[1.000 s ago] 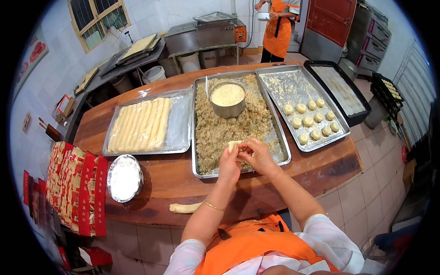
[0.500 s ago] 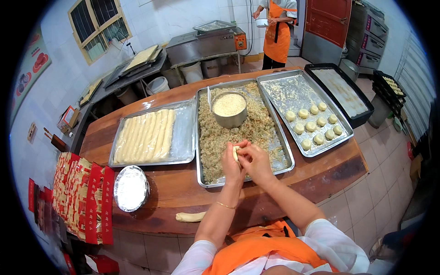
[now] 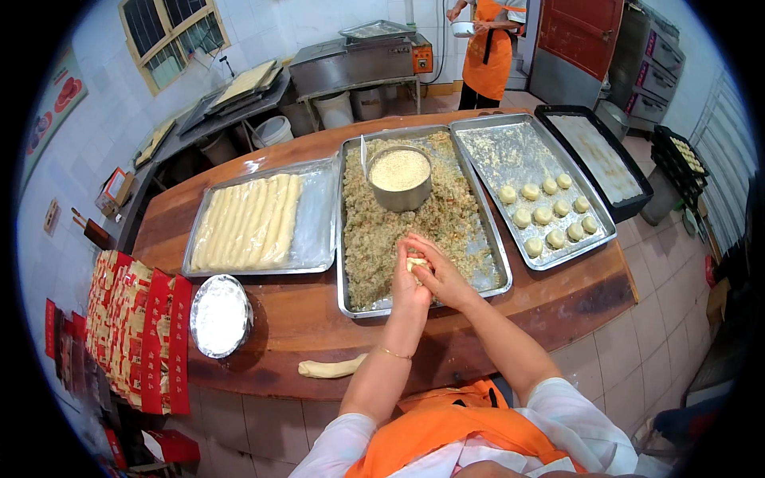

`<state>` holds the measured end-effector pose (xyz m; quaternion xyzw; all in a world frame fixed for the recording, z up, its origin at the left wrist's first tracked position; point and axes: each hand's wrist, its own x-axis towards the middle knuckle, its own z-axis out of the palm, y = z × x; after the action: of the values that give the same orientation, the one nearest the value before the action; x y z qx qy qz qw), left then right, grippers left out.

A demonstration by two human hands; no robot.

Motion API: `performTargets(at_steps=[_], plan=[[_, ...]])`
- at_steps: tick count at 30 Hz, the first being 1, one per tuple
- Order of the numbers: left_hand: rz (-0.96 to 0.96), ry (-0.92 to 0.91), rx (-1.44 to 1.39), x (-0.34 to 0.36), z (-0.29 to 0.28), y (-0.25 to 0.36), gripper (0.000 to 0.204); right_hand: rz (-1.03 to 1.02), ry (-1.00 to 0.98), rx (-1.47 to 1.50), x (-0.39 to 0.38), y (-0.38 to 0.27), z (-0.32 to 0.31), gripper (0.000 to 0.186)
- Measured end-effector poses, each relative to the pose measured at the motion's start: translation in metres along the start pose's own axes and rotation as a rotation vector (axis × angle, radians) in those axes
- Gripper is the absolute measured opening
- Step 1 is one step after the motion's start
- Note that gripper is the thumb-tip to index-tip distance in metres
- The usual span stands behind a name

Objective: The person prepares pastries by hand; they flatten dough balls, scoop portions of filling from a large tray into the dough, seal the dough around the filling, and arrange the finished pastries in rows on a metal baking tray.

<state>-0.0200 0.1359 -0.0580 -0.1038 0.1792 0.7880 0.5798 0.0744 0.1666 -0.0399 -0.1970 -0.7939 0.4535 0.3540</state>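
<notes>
A small piece of pale dough (image 3: 415, 266) sits between my two cupped hands, over the near part of the tray of crumbly filling (image 3: 374, 275). My left hand (image 3: 407, 288) cradles it from the left. Folded across from the right, my right hand (image 3: 443, 280) presses its thumb side onto the dough, and both hands hide most of it. Beyond them a round metal bowl of pale seeds or grains (image 3: 400, 177) rests in the filling. A leftover dough strip (image 3: 333, 366) lies by the table's near edge, left of my left forearm.
At left is a tray of long dough rolls (image 3: 253, 219), with a metal bowl of white powder (image 3: 221, 317) nearer me. Round dough pieces (image 3: 543, 215) sit in the right tray, beside a black lined tray (image 3: 594, 159). Red packages (image 3: 131, 334) stack at far left. A co-worker (image 3: 488, 52) stands behind.
My hands have closed further around the dough, the right fingers now lying up along the left hand. The whole view has shifted slightly.
</notes>
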Motion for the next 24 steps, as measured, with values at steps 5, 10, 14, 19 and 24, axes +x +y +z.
performTargets(at_steps=[5,10,14,19,24], plan=[[-0.089,0.034,-0.121,0.004,0.004,-0.004,0.036,-0.184,0.35,0.185,0.012,-0.013,0.005,0.045],[-0.012,-0.009,-0.172,0.006,0.016,0.024,0.039,-0.205,0.305,-0.856,0.009,0.016,-0.036,0.046],[0.012,0.008,-0.059,0.017,-0.019,0.008,0.037,-0.035,0.193,-0.17,0.015,0.002,-0.017,0.055],[-0.014,-0.148,0.015,0.02,-0.038,0.003,0.031,0.054,0.003,-0.031,0.003,0.009,-0.002,0.061],[0.115,0.041,0.17,0.012,-0.027,-0.004,0.036,0.159,0.039,0.104,-0.009,0.001,0.014,0.052]])
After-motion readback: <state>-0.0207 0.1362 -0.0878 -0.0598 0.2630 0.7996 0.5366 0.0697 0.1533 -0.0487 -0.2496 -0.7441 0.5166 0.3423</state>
